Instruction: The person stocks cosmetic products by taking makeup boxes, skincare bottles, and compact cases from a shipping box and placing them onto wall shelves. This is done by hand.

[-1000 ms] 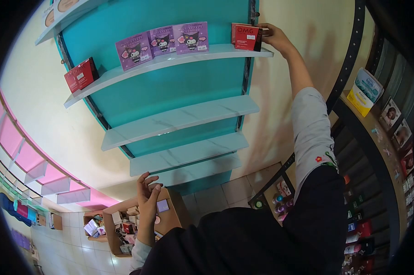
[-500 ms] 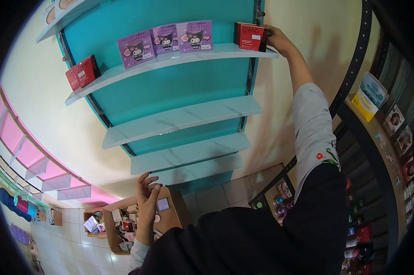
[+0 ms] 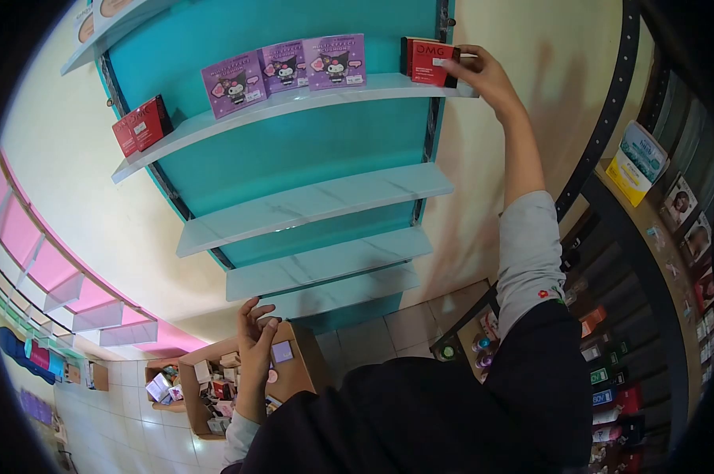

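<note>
My right hand (image 3: 483, 77) is at the right end of the upper white shelf (image 3: 294, 103). Its thumb lies on the front of a red OMG box (image 3: 430, 65), with the other fingers around the box's right side, partly hidden. A dark-sided box stands directly behind it. Farther left on this shelf are purple cushion boxes (image 3: 334, 63) with a cartoon figure, and two red boxes (image 3: 141, 126) at the left end. My left hand (image 3: 256, 340) hangs lower down, fingers loosely bent and apart with nothing in them, above a cardboard carton (image 3: 303, 359).
More white shelves (image 3: 317, 207) step down below against a teal panel. The carton on the tiled floor (image 3: 155, 442) holds many small boxes. To the right is a dark-framed rack (image 3: 649, 261) stocked with products. Pink wall shelving (image 3: 96, 314) runs along the left.
My right hand has shifted from beside the red OMG box so its thumb now crosses the front. The box has moved very slightly left. My left hand stays in place.
</note>
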